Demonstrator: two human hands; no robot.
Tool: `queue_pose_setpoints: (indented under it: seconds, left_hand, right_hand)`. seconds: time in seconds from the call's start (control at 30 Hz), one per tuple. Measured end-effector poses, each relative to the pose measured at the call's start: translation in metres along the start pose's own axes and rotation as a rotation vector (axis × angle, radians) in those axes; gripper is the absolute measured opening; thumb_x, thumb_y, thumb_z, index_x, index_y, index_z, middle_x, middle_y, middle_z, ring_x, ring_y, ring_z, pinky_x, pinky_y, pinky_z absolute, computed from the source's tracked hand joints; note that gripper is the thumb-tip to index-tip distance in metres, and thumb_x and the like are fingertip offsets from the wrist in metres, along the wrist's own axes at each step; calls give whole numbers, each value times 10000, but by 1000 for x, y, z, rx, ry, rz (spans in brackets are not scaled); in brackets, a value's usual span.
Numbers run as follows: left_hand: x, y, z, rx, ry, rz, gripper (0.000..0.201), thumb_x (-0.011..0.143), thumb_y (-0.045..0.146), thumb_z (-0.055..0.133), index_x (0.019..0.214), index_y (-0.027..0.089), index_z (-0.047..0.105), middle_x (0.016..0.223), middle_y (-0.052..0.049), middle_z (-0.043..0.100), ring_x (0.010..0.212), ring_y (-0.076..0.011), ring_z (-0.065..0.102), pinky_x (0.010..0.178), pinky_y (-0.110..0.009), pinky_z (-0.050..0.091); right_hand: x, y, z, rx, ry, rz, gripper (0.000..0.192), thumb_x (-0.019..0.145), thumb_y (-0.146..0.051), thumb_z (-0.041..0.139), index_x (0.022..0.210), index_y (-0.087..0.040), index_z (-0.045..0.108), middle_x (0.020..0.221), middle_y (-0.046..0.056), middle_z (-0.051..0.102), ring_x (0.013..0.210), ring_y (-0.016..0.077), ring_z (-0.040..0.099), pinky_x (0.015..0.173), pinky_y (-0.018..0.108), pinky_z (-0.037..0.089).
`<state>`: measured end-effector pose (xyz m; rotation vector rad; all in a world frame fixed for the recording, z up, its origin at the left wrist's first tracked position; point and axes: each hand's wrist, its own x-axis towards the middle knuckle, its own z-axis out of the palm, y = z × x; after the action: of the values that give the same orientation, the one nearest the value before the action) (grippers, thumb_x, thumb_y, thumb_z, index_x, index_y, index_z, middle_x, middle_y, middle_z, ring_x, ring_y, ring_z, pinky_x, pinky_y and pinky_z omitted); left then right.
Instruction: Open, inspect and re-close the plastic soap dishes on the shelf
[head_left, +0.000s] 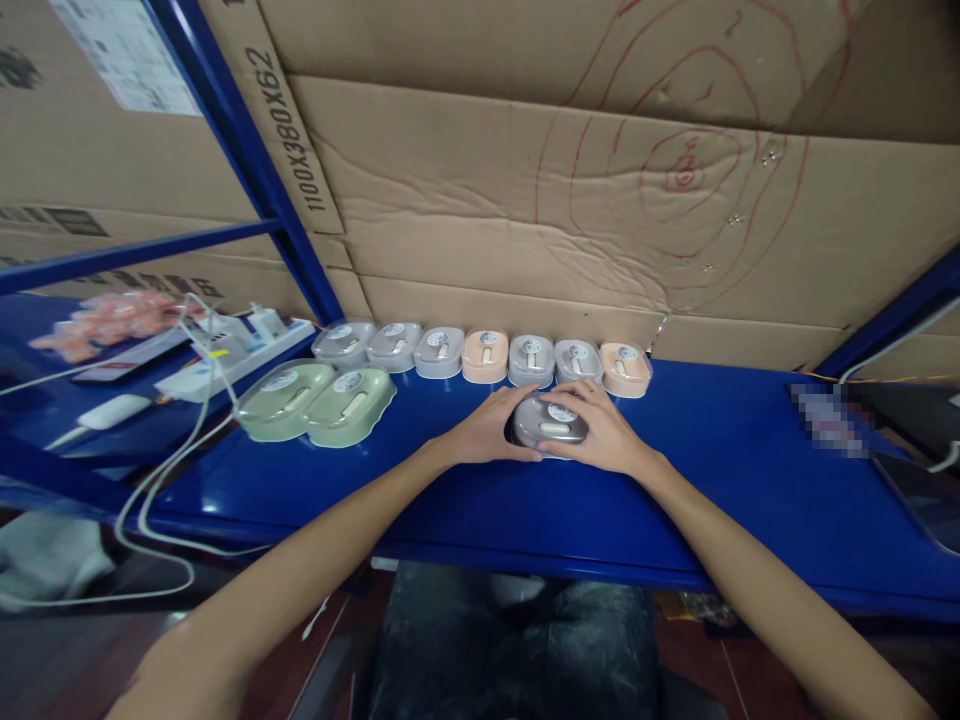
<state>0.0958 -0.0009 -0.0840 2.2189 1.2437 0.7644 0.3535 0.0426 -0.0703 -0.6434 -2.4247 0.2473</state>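
A grey plastic box [551, 418] with a clear rounded lid, a white tab and a round sticker rests on the blue table in front of me. My left hand [495, 425] curls around its left side, while my right hand [604, 425] grips its right side with fingers over the top edge. Behind it stands a row of similar smaller-looking boxes, among them a grey box [532, 362], a peach box [486, 358] and another peach box [626, 370] at the right end. Two green boxes, a front one [349, 408] and a left one [283, 402], stand to the left.
The blue table [720, 460] backs onto a cardboard wall [450, 190] with red rings drawn on it. White cables [202, 420] hang at the left near a power strip [232, 360]. Blue metal posts frame both sides; a dark device [919, 495] lies at the right.
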Motion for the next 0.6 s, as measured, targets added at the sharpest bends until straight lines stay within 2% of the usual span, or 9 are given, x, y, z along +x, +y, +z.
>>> queue_pose_setpoints:
  seconds: [0.2,0.4,0.6]
  left_hand:
    - [0,0,0,1,7,17,1159,741,662,925,1686,268,382,1694,-160,482,1550,-419,453,1301,-621,312]
    - [-1,3,0,13,3,12,1159,752,656,922,1693,261,374,1689,-155,488,1537,-429,463,1299,-615,317]
    - [-5,5,-3,114,37,105,1041,835,640,868,1686,297,376,1670,-142,479,1529,-419,446,1292,-605,350]
  right_hand:
    - [-1,0,0,-4,-7,-1,672,868,-636,850,1432,-306,693,1318,130,686,1226,371,633,1099,597,539]
    - [-2,0,3,34,6,13,668,861,-622,863,1422,-311,678,1325,128,674,1254,370,628,1109,593,544]
    - [-4,2,11,57,39,40,685,849,-599,876,1425,-297,659,1316,118,681,1271,357,646,1118,545,551]
